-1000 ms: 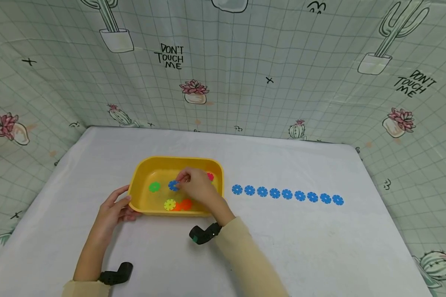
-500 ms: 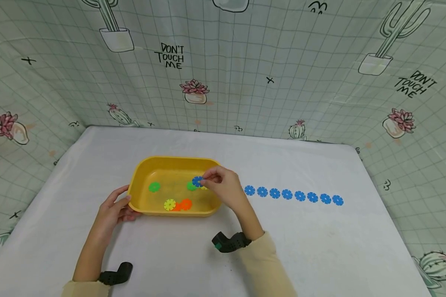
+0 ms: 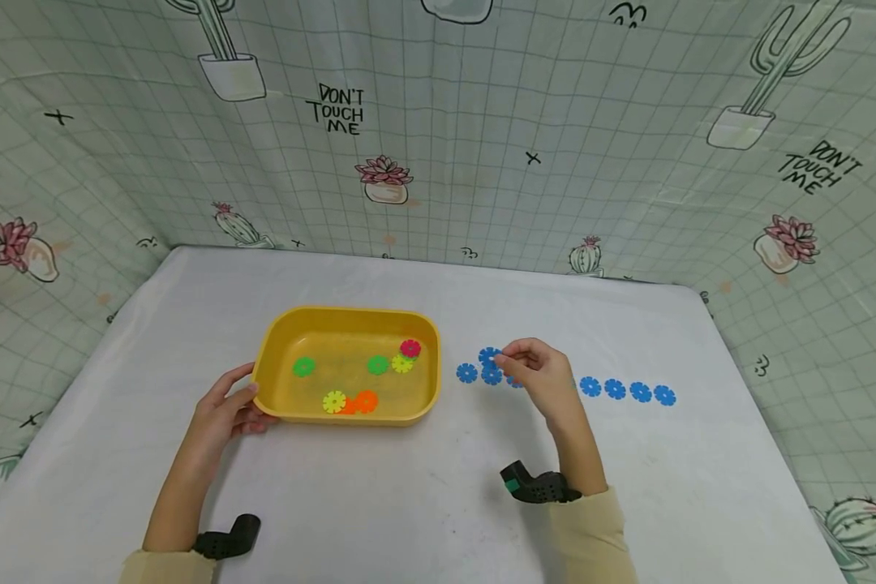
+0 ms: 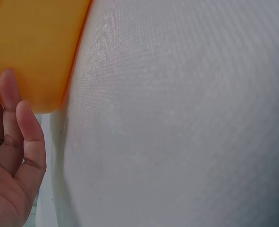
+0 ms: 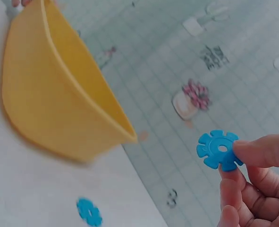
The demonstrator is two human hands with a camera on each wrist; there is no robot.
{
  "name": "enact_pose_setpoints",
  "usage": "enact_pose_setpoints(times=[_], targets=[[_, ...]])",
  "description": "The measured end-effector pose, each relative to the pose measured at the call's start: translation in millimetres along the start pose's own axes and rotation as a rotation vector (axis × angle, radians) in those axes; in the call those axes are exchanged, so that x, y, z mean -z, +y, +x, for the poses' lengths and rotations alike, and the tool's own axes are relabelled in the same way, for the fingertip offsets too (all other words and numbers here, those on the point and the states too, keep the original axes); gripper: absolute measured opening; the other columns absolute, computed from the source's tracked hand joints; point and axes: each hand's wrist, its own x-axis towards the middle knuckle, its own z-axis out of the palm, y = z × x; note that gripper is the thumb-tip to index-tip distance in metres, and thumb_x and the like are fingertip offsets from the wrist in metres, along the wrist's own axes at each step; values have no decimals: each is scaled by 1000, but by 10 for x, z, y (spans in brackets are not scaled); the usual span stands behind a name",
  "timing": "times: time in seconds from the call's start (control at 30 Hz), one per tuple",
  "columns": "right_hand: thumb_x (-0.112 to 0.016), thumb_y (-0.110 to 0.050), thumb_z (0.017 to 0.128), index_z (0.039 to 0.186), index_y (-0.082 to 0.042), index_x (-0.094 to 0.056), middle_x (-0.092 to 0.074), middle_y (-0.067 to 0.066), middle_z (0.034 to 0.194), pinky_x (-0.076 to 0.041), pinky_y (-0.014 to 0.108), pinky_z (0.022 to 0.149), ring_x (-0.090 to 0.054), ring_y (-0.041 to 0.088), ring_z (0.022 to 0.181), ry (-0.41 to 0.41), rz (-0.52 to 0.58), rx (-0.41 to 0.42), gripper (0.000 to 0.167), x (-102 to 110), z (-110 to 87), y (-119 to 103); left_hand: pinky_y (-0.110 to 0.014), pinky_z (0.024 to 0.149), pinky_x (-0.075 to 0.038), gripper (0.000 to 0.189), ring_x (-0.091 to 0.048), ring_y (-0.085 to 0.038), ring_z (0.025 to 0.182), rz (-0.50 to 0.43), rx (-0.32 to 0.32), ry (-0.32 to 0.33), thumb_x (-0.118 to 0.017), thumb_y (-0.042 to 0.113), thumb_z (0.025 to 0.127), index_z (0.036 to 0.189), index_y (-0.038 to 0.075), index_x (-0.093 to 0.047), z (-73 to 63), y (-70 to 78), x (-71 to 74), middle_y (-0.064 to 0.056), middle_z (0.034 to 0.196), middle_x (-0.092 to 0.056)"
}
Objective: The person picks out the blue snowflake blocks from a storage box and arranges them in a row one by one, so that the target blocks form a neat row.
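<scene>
In the head view my right hand pinches a blue snowflake disc between thumb and fingertips. The right wrist view shows that disc tilted, with its notched rim and centre hole facing the camera. Beneath the hand runs a row of blue snowflake discs on the white table, partly hidden by the hand. My left hand holds the left end of a yellow tray. Inside the tray lie green, yellow, orange and pink discs.
The white-covered table ends at the back against a printed grid cloth, which also hangs along both sides. The tray's right end stands close to the leftmost disc of the row.
My right hand has lifted the blue snowflake disc out of the tray and carried it right, over the left part of the row. My left hand has stayed at the tray.
</scene>
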Motion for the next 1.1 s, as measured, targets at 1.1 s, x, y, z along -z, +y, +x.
enact_pose_setpoints(times=[1.1], targets=[[-73,-46,73,103,-13,-61,-62,-12,83,-48,9,62,-58,4,72,412,138,-313,45,1655,59,1668,-19,64,-52,51,-66,-5,66,10,7,7,-42,30,99,144,10,-27,6,-10,-4,16,68,-63]])
